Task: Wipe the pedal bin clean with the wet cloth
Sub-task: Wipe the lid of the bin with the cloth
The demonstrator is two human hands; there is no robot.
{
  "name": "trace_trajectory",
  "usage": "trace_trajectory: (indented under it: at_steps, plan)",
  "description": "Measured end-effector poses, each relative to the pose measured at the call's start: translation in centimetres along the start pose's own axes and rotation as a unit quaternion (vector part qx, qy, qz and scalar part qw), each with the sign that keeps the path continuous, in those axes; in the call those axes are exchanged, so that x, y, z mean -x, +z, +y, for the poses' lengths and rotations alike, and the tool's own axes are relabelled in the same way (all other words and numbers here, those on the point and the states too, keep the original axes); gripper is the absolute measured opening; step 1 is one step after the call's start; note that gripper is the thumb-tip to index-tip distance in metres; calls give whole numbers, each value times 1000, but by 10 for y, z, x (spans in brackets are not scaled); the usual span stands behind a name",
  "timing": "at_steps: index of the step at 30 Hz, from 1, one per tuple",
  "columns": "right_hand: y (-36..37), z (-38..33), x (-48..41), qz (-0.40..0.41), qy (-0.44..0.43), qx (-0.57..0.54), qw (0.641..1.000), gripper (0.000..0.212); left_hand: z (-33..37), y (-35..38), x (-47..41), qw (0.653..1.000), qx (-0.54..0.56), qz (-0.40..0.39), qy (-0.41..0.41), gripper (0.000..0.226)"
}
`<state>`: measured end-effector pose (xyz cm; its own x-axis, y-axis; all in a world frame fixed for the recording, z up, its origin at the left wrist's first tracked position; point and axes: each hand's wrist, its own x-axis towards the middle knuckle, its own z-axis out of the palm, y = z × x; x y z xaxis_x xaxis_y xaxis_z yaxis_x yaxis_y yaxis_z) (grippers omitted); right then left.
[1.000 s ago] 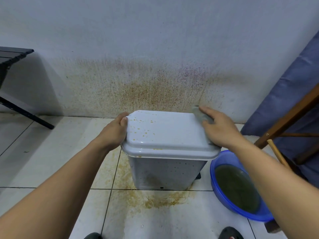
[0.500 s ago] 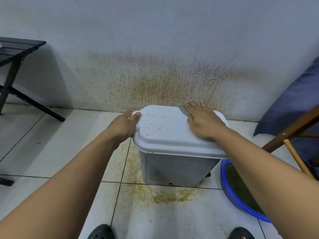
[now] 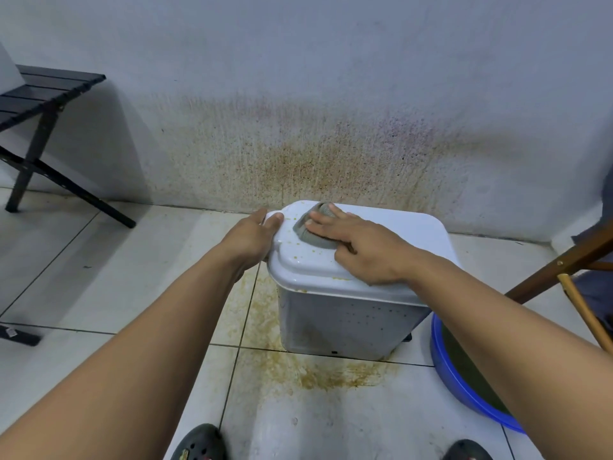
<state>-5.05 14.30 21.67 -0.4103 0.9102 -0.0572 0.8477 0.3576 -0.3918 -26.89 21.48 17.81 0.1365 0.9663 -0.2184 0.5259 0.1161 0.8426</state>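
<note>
**Mid-wipe on a grubby bin lid**

Both hands were on the lid of the white plastic pedal bin (image 3: 345, 327), which stood on the tiled floor against the stained wall (image 3: 298, 154), right in front of the person. Left hand (image 3: 247, 239) was curled round the lid's left edge, thumb on top, looking like it was just bracing the bin. Right hand (image 3: 360, 245) lay flat with fingers spread, pressing the bunched grey wet cloth (image 3: 313, 232) into the far-left part of the lid, just beside the left thumb.

The bit that matters: the yellowish specks sat on the lid's left and near-left rim, right around the cloth, while the right side looked pretty clean. So I'd guess the next stroke wants to pull toward the person along that left edge. Bin front was speckled too, not yet touched I'd say. Blue plastic basin (image 3: 464, 383) of murky water sat just right of the bin.
</note>
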Motion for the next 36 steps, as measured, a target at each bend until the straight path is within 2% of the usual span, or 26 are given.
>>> trace_trajectory:
  at_steps: [5, 9, 11, 13, 15, 17, 21, 25, 31, 36]
  plan:
    - [2, -12, 23, 5, -22, -45, 999, 68, 3, -3, 4, 1000, -10, -14, -6, 55]
    - [-10, -11, 49, -24, -6, -136, 990, 61, 9, -2, 8, 1000, -21, -14, 12, 44]
    - [-13, -4, 61, 26, 28, -129, 991, 61, 9, -4, 9, 999, -30, -15, 13, 45]
    - [-13, 12, 70, 121, 90, -95, 984, 61, 9, -5, 9, 999, -28, -14, 15, 45]
    - [-10, 28, 75, 170, 155, -48, 972, 58, 9, -4, 8, 1000, -18, -19, 6, 47]
    - [-3, 40, 71, 160, 197, -11, 967, 54, 7, -3, 5, 1000, -9, -24, -10, 50]
    - [1, 44, 43, 131, 216, 13, 968, 53, -4, -6, -4, 994, 64, 2, -88, 57]
    - [1, 41, 8, 112, 233, 9, 966, 53, -18, -10, -12, 968, 211, 14, -137, 31]
    - [2, 21, -36, 87, 190, 9, 978, 52, -21, -9, -14, 960, 248, 9, -132, 24]
    - [7, -6, -66, 41, 105, 10, 994, 53, -22, -4, -14, 959, 253, 15, -124, 24]
